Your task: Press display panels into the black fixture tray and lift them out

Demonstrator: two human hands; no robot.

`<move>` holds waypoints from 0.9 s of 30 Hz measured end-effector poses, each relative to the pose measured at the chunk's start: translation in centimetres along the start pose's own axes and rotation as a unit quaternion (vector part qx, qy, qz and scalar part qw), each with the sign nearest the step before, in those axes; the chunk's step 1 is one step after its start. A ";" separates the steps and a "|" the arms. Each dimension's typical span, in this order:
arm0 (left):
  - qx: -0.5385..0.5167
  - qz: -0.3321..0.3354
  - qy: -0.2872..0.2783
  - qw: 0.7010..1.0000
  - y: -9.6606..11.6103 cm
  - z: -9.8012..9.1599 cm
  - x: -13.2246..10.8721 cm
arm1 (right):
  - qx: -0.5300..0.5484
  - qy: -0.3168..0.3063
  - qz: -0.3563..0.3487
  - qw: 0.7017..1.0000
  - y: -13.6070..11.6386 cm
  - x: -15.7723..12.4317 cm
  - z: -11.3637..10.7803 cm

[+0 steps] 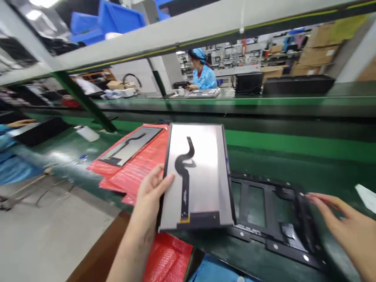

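My left hand (151, 192) grips the left edge of a silver display panel (202, 156) with a black flex cable curving down its back, held tilted above the green bench. My right hand (343, 223) is spread flat, fingertips touching the right edge of a black frame jig (273, 219) that lies on the bench just right of the panel. A second similar panel (131, 145) rests on red bubble-wrap sheets (141, 164) to the left.
A green conveyor belt (293, 141) runs behind the jig. Across it a person in a blue coat and cap (202, 72) sits at another bench. Blue bins (117, 17) stand on an overhead shelf. Another person's blue sleeve (14, 156) is at far left.
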State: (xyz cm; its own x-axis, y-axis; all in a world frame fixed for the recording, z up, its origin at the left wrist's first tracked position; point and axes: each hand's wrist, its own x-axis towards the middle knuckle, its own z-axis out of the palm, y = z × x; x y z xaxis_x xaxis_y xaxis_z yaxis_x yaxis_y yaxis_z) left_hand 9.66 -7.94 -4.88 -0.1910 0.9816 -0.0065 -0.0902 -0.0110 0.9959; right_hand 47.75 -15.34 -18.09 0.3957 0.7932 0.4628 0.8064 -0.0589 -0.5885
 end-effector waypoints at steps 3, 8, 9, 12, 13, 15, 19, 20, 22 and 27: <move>-0.039 -0.065 -0.049 0.996 -4.1 2.9 -1.7 | 0.117 -0.027 -0.022 0.993 -3.7 -0.5 0.0; -0.035 -0.120 -0.108 0.986 -6.7 4.8 -2.5 | 0.150 -0.058 -0.083 0.983 -8.9 -0.7 1.3; -0.034 -0.122 -0.116 0.985 -6.8 4.9 -2.6 | 0.132 -0.054 -0.096 0.985 -9.3 -0.7 1.6; -0.026 -0.118 -0.129 0.984 -6.8 4.9 -3.0 | 0.066 -0.049 -0.116 0.990 -9.6 -0.5 2.0; -0.022 -0.115 -0.125 0.985 -6.8 4.9 -3.2 | 0.050 -0.053 -0.116 0.991 -9.5 -0.5 2.0; -0.013 -0.114 -0.114 0.987 -6.7 5.1 -3.4 | 0.035 -0.064 -0.107 0.992 -9.3 -0.5 1.9; 0.009 -0.130 -0.081 0.988 -6.9 5.3 -3.5 | 0.032 -0.102 -0.076 0.991 -9.0 -0.4 1.6; 0.014 -0.131 -0.074 0.989 -6.9 5.2 -3.4 | 0.036 -0.117 -0.066 0.990 -8.9 -0.4 1.6; 0.024 -0.137 -0.075 0.987 -7.1 5.1 -3.2 | 0.055 -0.149 -0.042 0.986 -9.0 -0.2 1.5; 0.048 -0.164 -0.104 0.980 -7.2 5.2 -2.9 | 0.128 -0.190 -0.004 0.973 -9.2 0.1 1.3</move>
State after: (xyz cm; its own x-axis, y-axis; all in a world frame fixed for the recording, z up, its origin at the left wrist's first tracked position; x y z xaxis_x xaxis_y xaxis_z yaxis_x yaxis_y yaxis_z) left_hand 15.98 -9.75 -11.55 0.0366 0.9472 -0.3185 -0.0183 0.3193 0.9475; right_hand 39.82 -13.96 -13.50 0.1591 0.9628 0.2186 0.6531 0.0634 -0.7546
